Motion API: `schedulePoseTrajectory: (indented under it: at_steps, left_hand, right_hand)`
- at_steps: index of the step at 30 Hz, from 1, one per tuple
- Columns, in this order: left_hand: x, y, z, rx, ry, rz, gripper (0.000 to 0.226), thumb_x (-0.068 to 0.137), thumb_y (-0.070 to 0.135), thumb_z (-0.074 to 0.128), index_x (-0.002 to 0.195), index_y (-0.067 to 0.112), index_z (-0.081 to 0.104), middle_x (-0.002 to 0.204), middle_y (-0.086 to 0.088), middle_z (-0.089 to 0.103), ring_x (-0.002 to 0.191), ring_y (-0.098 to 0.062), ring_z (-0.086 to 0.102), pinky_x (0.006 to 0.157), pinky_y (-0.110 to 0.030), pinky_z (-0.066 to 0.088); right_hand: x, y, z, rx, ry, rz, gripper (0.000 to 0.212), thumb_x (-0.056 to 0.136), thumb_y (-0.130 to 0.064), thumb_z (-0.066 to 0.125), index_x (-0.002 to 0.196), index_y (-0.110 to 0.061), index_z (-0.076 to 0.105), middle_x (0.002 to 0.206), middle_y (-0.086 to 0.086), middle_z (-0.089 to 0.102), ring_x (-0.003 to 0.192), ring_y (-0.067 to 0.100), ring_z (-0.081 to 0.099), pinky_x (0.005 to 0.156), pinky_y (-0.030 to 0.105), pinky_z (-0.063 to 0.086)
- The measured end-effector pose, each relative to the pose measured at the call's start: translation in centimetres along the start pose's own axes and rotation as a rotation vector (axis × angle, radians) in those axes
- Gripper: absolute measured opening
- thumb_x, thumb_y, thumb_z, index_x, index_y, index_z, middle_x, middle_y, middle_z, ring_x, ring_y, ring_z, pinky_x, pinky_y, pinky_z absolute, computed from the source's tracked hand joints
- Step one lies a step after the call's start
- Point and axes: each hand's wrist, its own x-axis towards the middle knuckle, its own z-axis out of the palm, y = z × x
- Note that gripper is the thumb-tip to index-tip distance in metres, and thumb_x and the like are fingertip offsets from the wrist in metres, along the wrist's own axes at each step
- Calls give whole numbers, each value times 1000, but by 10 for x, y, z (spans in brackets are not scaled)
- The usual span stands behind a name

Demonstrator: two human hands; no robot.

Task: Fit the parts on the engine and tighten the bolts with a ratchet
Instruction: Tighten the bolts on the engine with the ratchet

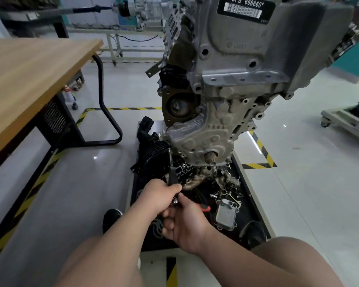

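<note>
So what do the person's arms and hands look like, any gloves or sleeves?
No gloves: the left hand and right hand are both bare. The arms are bare too, with no sleeve in view down to the picture's edge. I see no watch, ring, bracelet or marking on either.

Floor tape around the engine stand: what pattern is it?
Yellow and black diagonal stripes on the floor tape, clearest in the head view.
</note>
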Motion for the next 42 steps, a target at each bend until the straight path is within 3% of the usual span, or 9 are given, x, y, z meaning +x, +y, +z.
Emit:
schedulePoseTrajectory:
  at_steps: [3, 6, 10, 13, 16, 20, 24, 38, 42]
  left_hand:
    - [2, -1, 1, 1, 20, 51, 47, 83, 40, 66, 45, 15, 53, 34, 5, 48, 28, -5, 43, 34, -17, 28]
    - [2, -3, 8, -28, -9, 25, 39, 84, 39, 66, 52, 16, 62, 39, 8, 55, 32, -2, 48, 45, -21, 34]
    - [4, -7, 14, -95, 10, 8, 31, 85, 36, 68, 61, 18, 65, 44, 8, 61, 36, 1, 54, 41, -16, 36]
    - [6, -9, 16, -86, 15, 11, 30, 83, 40, 69, 62, 18, 68, 50, 9, 65, 41, 0, 58, 50, -21, 40]
    - [10, -8, 15, -60, 16, 23, 38, 80, 49, 68, 56, 20, 67, 48, 8, 62, 42, -3, 55, 52, -23, 41]
    - [11, -5, 14, -94, -50, -15, 46, 82, 59, 59, 60, 19, 63, 40, 5, 53, 33, -9, 50, 41, -20, 33]
    - [15, -6, 12, -179, -70, -76, 44, 85, 56, 57, 68, 18, 67, 43, 4, 54, 34, -12, 49, 35, -16, 30]
    - [22, -21, 6, -193, -164, -35, 34, 90, 47, 58, 75, 18, 69, 37, 4, 37, 29, -12, 33, 36, -17, 23]
    - [23, -24, 6, -159, -156, -14, 40, 90, 49, 58, 78, 13, 70, 39, 5, 46, 32, -11, 41, 38, -17, 28]
  right_hand:
    - [2, 6, -6, -170, 109, -145, 42, 105, -40, 36, 101, -4, 58, 63, 4, 58, 41, 16, 41, 47, 24, 39]
    - [1, 9, -16, -596, 249, -391, 26, 104, -29, 41, 123, -15, 51, 76, -2, 65, 47, 8, 52, 47, 22, 39]
    - [6, 20, -20, -943, 316, -553, 35, 103, -31, 40, 137, -29, 34, 90, -7, 62, 56, -5, 49, 49, 11, 34]
    - [11, 23, -17, -757, 310, -565, 30, 103, -25, 40, 132, -28, 38, 83, -9, 61, 50, -6, 51, 46, 11, 36]
    - [11, 15, -12, -380, 287, -423, 16, 103, -23, 42, 109, -16, 55, 61, -7, 59, 44, 5, 50, 46, 23, 40]
    - [7, 7, -5, 142, 123, -146, 40, 103, -35, 37, 84, -8, 59, 56, 2, 45, 40, 14, 35, 45, 25, 39]
    - [8, 5, -5, 342, 27, -43, 56, 100, -41, 35, 62, -8, 60, 56, 1, 37, 38, 13, 35, 45, 24, 34]
    - [13, 14, 4, -22, 187, -186, 60, 105, -38, 29, 63, -5, 56, 62, 11, 58, 38, 16, 35, 47, 26, 36]
    - [17, 22, -1, -300, 334, -315, 31, 104, -32, 38, 103, -6, 55, 67, 5, 63, 42, 15, 47, 46, 26, 41]
